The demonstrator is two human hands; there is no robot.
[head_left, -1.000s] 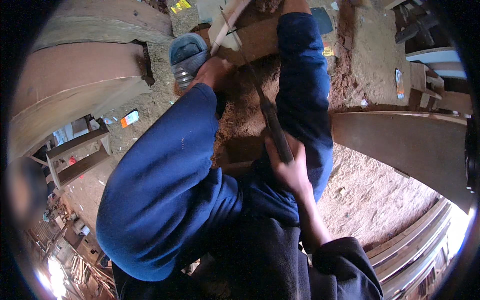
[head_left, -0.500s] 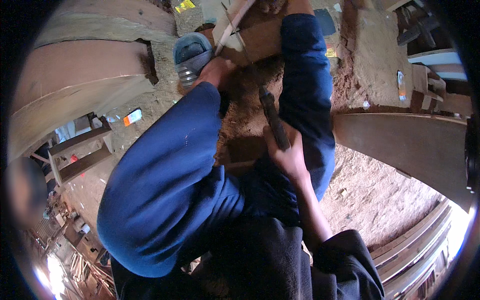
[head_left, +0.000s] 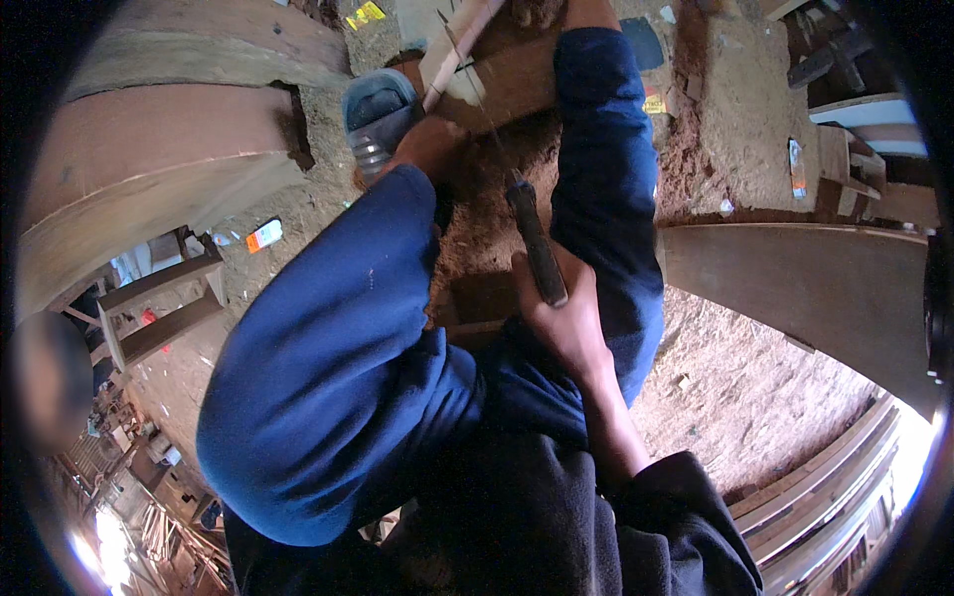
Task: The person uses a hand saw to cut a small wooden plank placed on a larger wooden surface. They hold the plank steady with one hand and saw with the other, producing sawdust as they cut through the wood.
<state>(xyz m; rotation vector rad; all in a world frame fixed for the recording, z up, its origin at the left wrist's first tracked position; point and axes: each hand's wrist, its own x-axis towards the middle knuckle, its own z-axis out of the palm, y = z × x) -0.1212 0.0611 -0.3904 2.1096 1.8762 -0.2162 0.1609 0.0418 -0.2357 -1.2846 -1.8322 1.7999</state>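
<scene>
My right hand (head_left: pixel 552 298) grips the dark, cylindrical handle (head_left: pixel 535 238) of a long thin-bladed saw, whose blade (head_left: pixel 467 70) points up between my legs and crosses a pale wooden strip (head_left: pixel 475 22). The strip lies at a slant over a wooden board (head_left: pixel 522 84) at the top of the view. My bare left foot (head_left: pixel 429 144) is by the strip's lower end, beside a grey-blue sandal (head_left: pixel 373 114). My left hand does not show.
Large timber pieces (head_left: pixel 169 169) lie at left, near a small wooden frame (head_left: pixel 159 333) and a person's blurred head (head_left: pixel 45 377). A wide panel (head_left: pixel 795 288) is at right, stacked planks (head_left: pixel 815 477) below it. Small wrappers (head_left: pixel 263 234) litter the dirt floor (head_left: pixel 735 387).
My right hand and the saw handle moved up and a little left from a second ago, then slightly back down over the last half second. The wooden strip stays in about the same place.
</scene>
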